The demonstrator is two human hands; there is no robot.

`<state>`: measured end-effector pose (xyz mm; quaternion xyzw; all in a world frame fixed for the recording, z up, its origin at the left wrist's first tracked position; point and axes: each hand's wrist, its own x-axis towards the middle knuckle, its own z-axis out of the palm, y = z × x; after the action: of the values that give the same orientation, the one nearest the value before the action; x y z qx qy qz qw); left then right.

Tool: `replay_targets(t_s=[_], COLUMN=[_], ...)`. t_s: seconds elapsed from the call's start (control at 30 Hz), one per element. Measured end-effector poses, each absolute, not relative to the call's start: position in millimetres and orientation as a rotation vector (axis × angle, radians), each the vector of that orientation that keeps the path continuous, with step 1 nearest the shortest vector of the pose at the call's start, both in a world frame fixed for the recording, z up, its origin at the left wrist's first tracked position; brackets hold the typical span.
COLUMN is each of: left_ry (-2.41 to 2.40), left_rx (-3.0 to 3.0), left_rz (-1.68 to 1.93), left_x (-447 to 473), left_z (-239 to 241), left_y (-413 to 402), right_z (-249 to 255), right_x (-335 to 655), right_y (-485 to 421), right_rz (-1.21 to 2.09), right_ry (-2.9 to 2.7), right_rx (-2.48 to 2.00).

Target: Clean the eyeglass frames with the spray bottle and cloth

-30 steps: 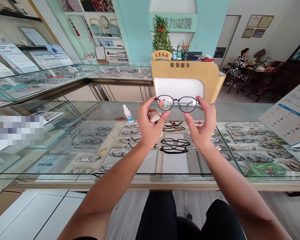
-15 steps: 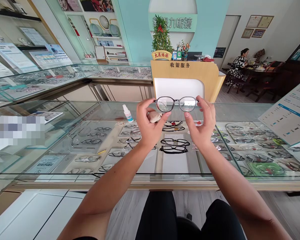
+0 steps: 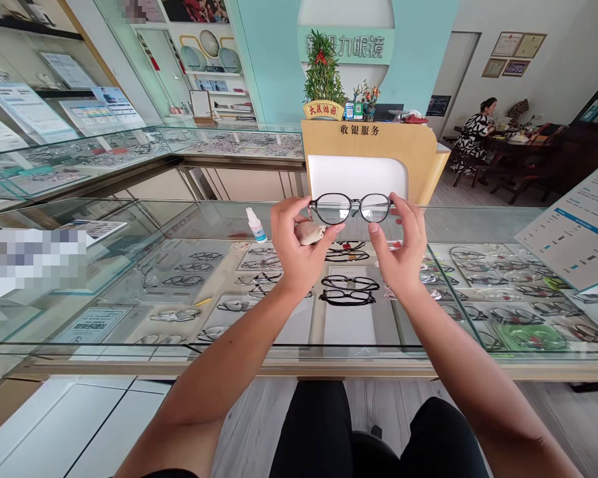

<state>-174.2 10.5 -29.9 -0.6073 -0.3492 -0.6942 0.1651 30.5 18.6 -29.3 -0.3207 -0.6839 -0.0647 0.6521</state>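
A pair of eyeglasses (image 3: 355, 201) with dark round frames and clear lenses is held up above the glass counter, between my two hands. My left hand (image 3: 299, 242) pinches the left end of the frame, and a bunched beige cloth (image 3: 309, 232) is tucked in its palm. At the other end, my right hand (image 3: 403, 242) grips the frame with thumb and fingers. A small white spray bottle (image 3: 256, 226) with a blue band stands on the counter, left of my left hand.
Under the glass counter top (image 3: 259, 348) lie rows of spectacle frames (image 3: 349, 297). A printed sign (image 3: 578, 222) leans at the right. Beyond stands a wooden cashier desk (image 3: 373, 136) with a plant (image 3: 323, 73). One person (image 3: 473, 139) sits at a table at the far right.
The eyeglasses have tilted slightly between my hands, and the right hand has shifted a little inward. Both hands keep their hold; the bottle has not moved.
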Motion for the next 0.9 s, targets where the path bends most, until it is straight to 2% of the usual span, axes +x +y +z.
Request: replay_targets(t_s=[0.9], left_ry=[-1.014], left_rx=[-1.743], left_rz=[-2.050], left_x=[-173.6], left_z=[-31.6], left_y=[11.7], right_z=[-30.3], right_x=[30.8], right_y=[16.9], right_rz=[-0.124], right_ry=[-1.537], right_rx=[-0.741])
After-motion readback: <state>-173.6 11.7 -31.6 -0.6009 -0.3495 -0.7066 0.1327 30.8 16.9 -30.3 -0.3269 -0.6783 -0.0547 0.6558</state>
